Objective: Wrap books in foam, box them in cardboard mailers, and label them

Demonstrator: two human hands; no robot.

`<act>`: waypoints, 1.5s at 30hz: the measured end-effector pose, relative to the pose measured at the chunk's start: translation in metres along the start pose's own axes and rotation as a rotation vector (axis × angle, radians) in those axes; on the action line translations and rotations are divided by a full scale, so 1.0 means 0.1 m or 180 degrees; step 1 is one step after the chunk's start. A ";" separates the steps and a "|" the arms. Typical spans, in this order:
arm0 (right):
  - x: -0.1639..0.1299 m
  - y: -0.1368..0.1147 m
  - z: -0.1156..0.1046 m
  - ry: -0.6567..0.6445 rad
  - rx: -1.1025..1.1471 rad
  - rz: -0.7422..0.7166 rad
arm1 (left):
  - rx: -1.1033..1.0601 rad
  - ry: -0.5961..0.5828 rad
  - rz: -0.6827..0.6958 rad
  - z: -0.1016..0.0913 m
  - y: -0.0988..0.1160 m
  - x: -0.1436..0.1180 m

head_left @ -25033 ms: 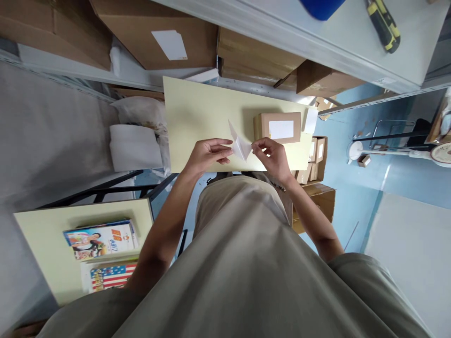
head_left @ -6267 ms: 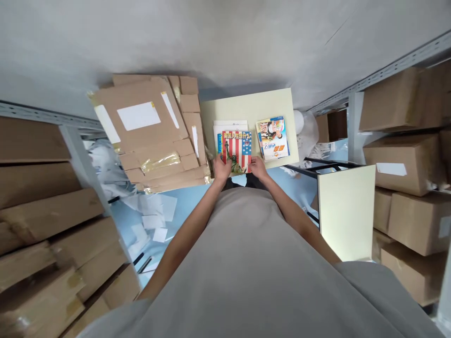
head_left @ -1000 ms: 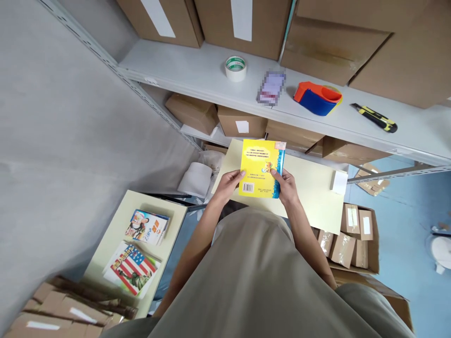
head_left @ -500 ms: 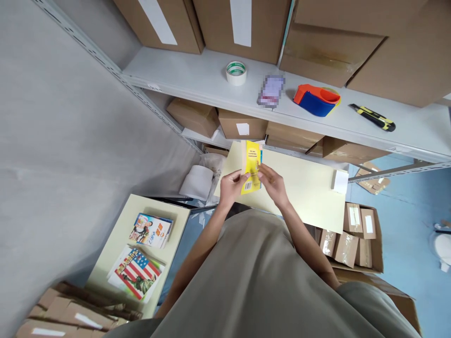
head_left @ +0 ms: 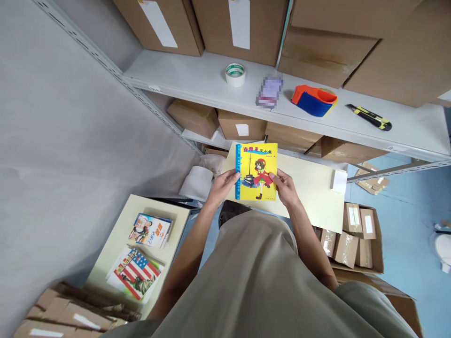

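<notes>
A yellow book (head_left: 252,164) faces up toward me, with a blue spine strip at its left and a cartoon figure in red on the cover. My left hand (head_left: 223,187) is closed on its left edge, thumb on the front. At the right edge my right hand (head_left: 286,187) pinches it the same way, thumb over the cover. Both hands hold the book above the pale tabletop (head_left: 310,192); the fingers behind it are hidden.
On the shelf (head_left: 197,77) lie a tape roll (head_left: 235,75), a blurred-out phone (head_left: 269,91), an orange-blue tape dispenser (head_left: 313,101) and a utility knife (head_left: 369,117). A side table (head_left: 179,220) at left bears book stacks (head_left: 151,230). An open carton (head_left: 377,241) of small boxes stands right.
The book has been turned from its narrow, barcoded back to its full front cover. My hands have moved apart to its two side edges.
</notes>
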State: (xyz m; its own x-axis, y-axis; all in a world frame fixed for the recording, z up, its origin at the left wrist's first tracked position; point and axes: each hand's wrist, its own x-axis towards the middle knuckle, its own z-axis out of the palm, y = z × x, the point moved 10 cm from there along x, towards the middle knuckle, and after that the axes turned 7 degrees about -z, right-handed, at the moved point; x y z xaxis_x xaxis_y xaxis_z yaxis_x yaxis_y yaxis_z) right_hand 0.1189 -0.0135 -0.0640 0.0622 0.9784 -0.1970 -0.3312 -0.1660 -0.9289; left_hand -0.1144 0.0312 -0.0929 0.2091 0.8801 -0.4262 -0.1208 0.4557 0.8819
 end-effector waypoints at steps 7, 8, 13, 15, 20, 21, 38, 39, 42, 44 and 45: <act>-0.03 0.09 -0.01 -0.0014 0.0014 0.0014 | -0.0025 -0.0125 -0.0060 0.21 -0.04 -0.13; -0.03 0.09 -0.02 0.0025 -0.0019 0.0004 | -0.0009 -0.0081 -0.0009 0.20 -0.03 -0.14; 0.01 0.02 -0.14 0.0498 -0.0369 -0.0418 | 0.0054 0.0190 0.0197 0.12 0.02 -0.17; -0.02 -0.05 -0.20 0.0809 -0.0656 -0.0688 | 0.0093 0.0335 0.0259 0.08 0.03 -0.17; -0.12 0.07 0.20 0.0371 -0.0728 -0.0682 | 0.0276 0.0680 0.0466 0.12 0.05 -0.29; -0.14 0.11 0.31 0.0236 -0.0715 -0.0648 | 0.0405 0.0667 0.0559 0.18 0.07 -0.34; -0.28 0.25 0.03 0.0059 0.0417 0.0378 | 0.0098 -0.0052 0.0139 0.18 -0.05 -0.17; -0.28 0.25 0.03 0.0020 0.0380 0.0358 | 0.0058 0.0007 0.0154 0.18 -0.04 -0.20; -0.23 0.21 0.02 -0.0099 0.0187 0.0197 | 0.0033 0.0128 0.0262 0.15 -0.01 -0.27; -0.19 0.13 -0.01 -0.0166 -0.0036 -0.0027 | 0.0051 0.0142 0.0370 0.13 0.04 -0.30; -0.16 0.06 -0.03 -0.0199 -0.0191 -0.0189 | 0.0080 0.0139 0.0447 0.12 0.09 -0.31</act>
State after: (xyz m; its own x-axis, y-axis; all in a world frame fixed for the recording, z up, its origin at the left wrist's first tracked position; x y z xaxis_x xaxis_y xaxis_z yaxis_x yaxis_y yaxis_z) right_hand 0.1192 -0.0307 -0.0673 0.0206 0.9922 -0.1230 -0.2714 -0.1128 -0.9558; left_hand -0.1108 0.0060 -0.0695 0.1495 0.9402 -0.3060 -0.1215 0.3246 0.9380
